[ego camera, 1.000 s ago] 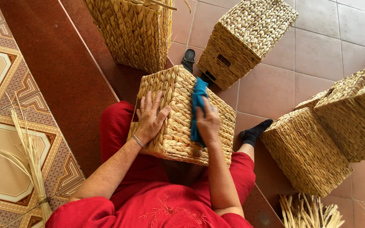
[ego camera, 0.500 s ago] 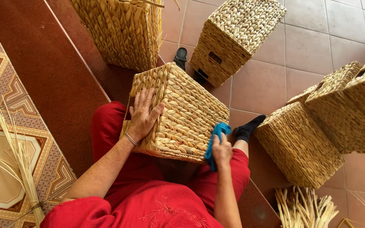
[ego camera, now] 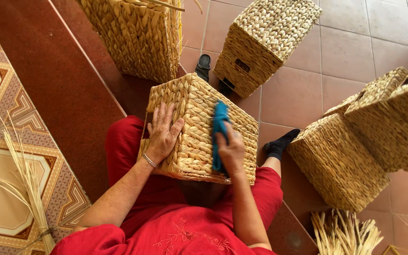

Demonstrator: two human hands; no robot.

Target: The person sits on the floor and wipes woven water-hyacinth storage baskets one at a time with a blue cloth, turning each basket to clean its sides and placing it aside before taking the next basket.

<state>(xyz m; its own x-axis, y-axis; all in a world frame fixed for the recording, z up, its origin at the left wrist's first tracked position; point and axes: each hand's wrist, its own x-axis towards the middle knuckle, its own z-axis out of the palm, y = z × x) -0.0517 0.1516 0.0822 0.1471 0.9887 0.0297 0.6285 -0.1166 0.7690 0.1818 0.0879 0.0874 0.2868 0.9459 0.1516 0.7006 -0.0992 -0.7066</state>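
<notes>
Now my left hand (ego camera: 162,134) lies flat and open on the basket (ego camera: 199,130) on my lap, my right hand (ego camera: 231,150) holds the blue cloth (ego camera: 219,134) against its near right side, and I judge the wiping is only partly done.

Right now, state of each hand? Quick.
Left hand: open, flat on the woven basket, fingers spread.
Right hand: closed on a blue cloth, pressed against the basket's edge.
</notes>
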